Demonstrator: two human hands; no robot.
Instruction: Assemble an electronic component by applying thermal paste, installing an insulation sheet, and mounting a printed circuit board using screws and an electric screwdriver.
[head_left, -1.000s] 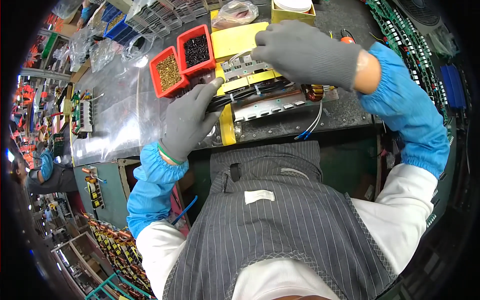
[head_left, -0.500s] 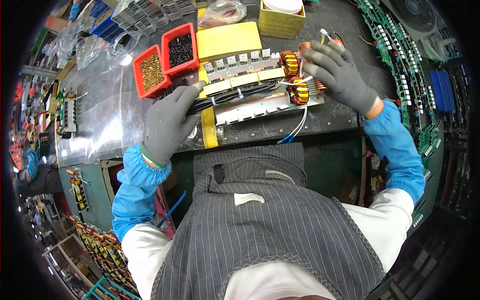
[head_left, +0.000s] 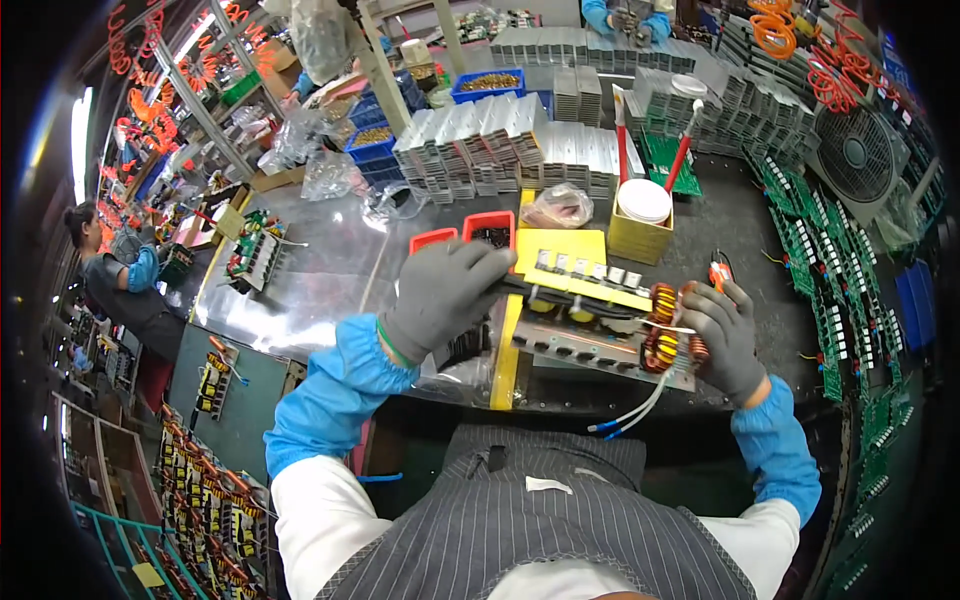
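The circuit board assembly [head_left: 600, 310] sits at the centre of the dark surface [head_left: 760, 230], lifted at its left end and held between both gloved hands. The left hand [head_left: 440, 295] is clamped over the board's 9 o'clock end, fingers curled across the top edge; its palm hides that end of the board and most of the two red bins [head_left: 470, 232] behind it, whose contents cannot be made out. The right hand [head_left: 725, 335] grips the 3 o'clock end, fingers closed around the copper-wound coils [head_left: 662, 325]; part of the lower coil is covered by the fingers. A small red tool [head_left: 718, 272] shows just above that hand, and whether the hand touches it cannot be told. White and blue wires [head_left: 635, 412] trail from the board toward 6 o'clock, over the surface's edge. A yellow pad [head_left: 565, 250] lies under the board's far side, largely hidden. At 1 o'clock stands a yellow box [head_left: 640, 238] with a white round lid [head_left: 644, 200]. Stacks of grey metal parts [head_left: 520, 140] fill 12 o'clock, bent by the lens. Green boards [head_left: 810, 260] line the 3 o'clock rim, blurred. A person's sleeve [head_left: 142, 270] shows at 9 o'clock.
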